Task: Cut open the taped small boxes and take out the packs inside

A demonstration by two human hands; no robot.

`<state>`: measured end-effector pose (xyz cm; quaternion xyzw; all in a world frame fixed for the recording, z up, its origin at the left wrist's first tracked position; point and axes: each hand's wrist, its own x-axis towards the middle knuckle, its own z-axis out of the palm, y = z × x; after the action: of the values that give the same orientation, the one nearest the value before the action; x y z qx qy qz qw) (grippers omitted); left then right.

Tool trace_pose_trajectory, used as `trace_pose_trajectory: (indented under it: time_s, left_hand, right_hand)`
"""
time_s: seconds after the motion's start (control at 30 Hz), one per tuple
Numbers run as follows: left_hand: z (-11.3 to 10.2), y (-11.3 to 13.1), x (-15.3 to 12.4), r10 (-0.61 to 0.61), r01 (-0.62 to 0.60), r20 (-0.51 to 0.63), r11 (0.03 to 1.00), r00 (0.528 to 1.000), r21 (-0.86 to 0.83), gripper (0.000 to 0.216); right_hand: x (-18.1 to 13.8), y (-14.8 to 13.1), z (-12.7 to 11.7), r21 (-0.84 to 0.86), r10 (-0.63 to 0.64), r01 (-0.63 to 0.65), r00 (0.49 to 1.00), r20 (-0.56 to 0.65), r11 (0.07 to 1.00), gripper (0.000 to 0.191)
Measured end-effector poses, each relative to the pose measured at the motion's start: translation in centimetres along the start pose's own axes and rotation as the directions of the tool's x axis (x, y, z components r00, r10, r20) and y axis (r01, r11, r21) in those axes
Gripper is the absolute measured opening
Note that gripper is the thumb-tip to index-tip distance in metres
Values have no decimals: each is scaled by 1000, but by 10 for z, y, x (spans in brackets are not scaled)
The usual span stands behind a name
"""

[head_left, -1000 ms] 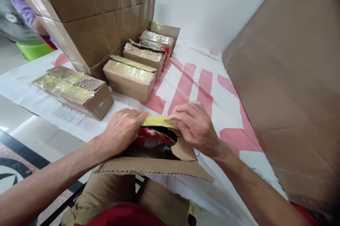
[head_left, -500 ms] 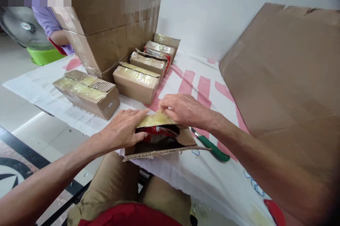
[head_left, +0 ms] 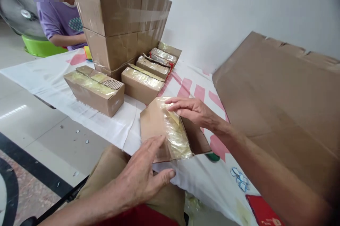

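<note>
In front of me a small cardboard box stands tilted on the cloth near the table's edge, a taped panel facing up. Yellowish clear tape runs in a wrinkled band along that panel, with a flap sticking out on its right. My left hand is open, thumb spread, its fingertips at the box's near left side. Over the upper end of the tape lies my right hand, fingers stretched out and resting on or just above it. The box hides most of a green-handled knife; its handle end shows.
Several small taped boxes stand at the back beside a tall stack of cartons. Another taped box sits left. A large cardboard sheet leans on the right. A person in purple sits behind the stack, near a fan.
The box has been turned over, so its opening and the red item inside no longer show. My right hand has let go its pinch on the flap; my left hand has moved nearer to me.
</note>
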<state>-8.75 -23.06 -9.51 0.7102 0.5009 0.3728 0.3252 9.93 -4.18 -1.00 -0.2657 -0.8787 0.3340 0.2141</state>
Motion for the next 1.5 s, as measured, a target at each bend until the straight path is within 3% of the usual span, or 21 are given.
trace_pose_trajectory:
  time_s: [0.1,0.2,0.23,0.33,0.4,0.47,0.57,0.7,0.87,1.03,1.23,1.37,1.5]
  left_hand:
    - [12,-2,4,-1,0,-6,997,1000,-77,64]
    - [16,-4,5,7,-6,16,993,1000,-117,64]
    - [16,-5,4,8,-4,28,992,1000,-127,64]
    - [10,-14,6,36,-28,49,988,998,-149,58]
    - [0,-25,15,68,-70,-19,988,998,-140,48]
    - [-14,-39,30,92,-109,-170,989,981,-96,40]
    - [-36,-56,54,101,-111,-305,994,947,-16,43]
    - [-51,-58,63,61,-63,-231,998,971,-1,53]
    - [-47,-52,40,-56,44,-131,995,990,-94,52]
    - [-40,-47,21,-135,112,-182,985,974,-131,44]
    - [-35,-37,14,-190,132,-237,961,953,-242,38]
    - [-30,-33,11,-263,179,-300,943,917,-279,38]
    - [-29,-29,12,-221,153,-342,965,913,-214,24]
  right_hand:
    - [-7,-15,8,30,169,-168,984,-56,985,33]
    - [-11,-30,23,-301,268,-299,953,-143,905,59]
    - [-12,-33,29,-448,282,-318,948,-147,836,55]
    - [-18,-33,42,-698,298,-271,951,-86,663,11]
    - [-24,-28,47,-715,243,-197,969,-39,671,20]
    - [-32,-22,48,-682,150,-108,989,2,723,24]
    - [-47,-22,48,-630,15,-7,1000,8,777,21]
    - [-64,-35,52,-643,-130,107,991,12,759,23]
    - [-80,-41,63,-635,-181,131,983,-14,761,21]
    - [-88,-46,75,-635,-123,110,992,23,765,26]
    - [-93,-68,80,-764,-132,112,991,36,635,37]
    - [-98,-74,80,-757,-96,118,993,74,642,38]
    - [-99,-70,90,-848,-243,122,970,-8,515,20]
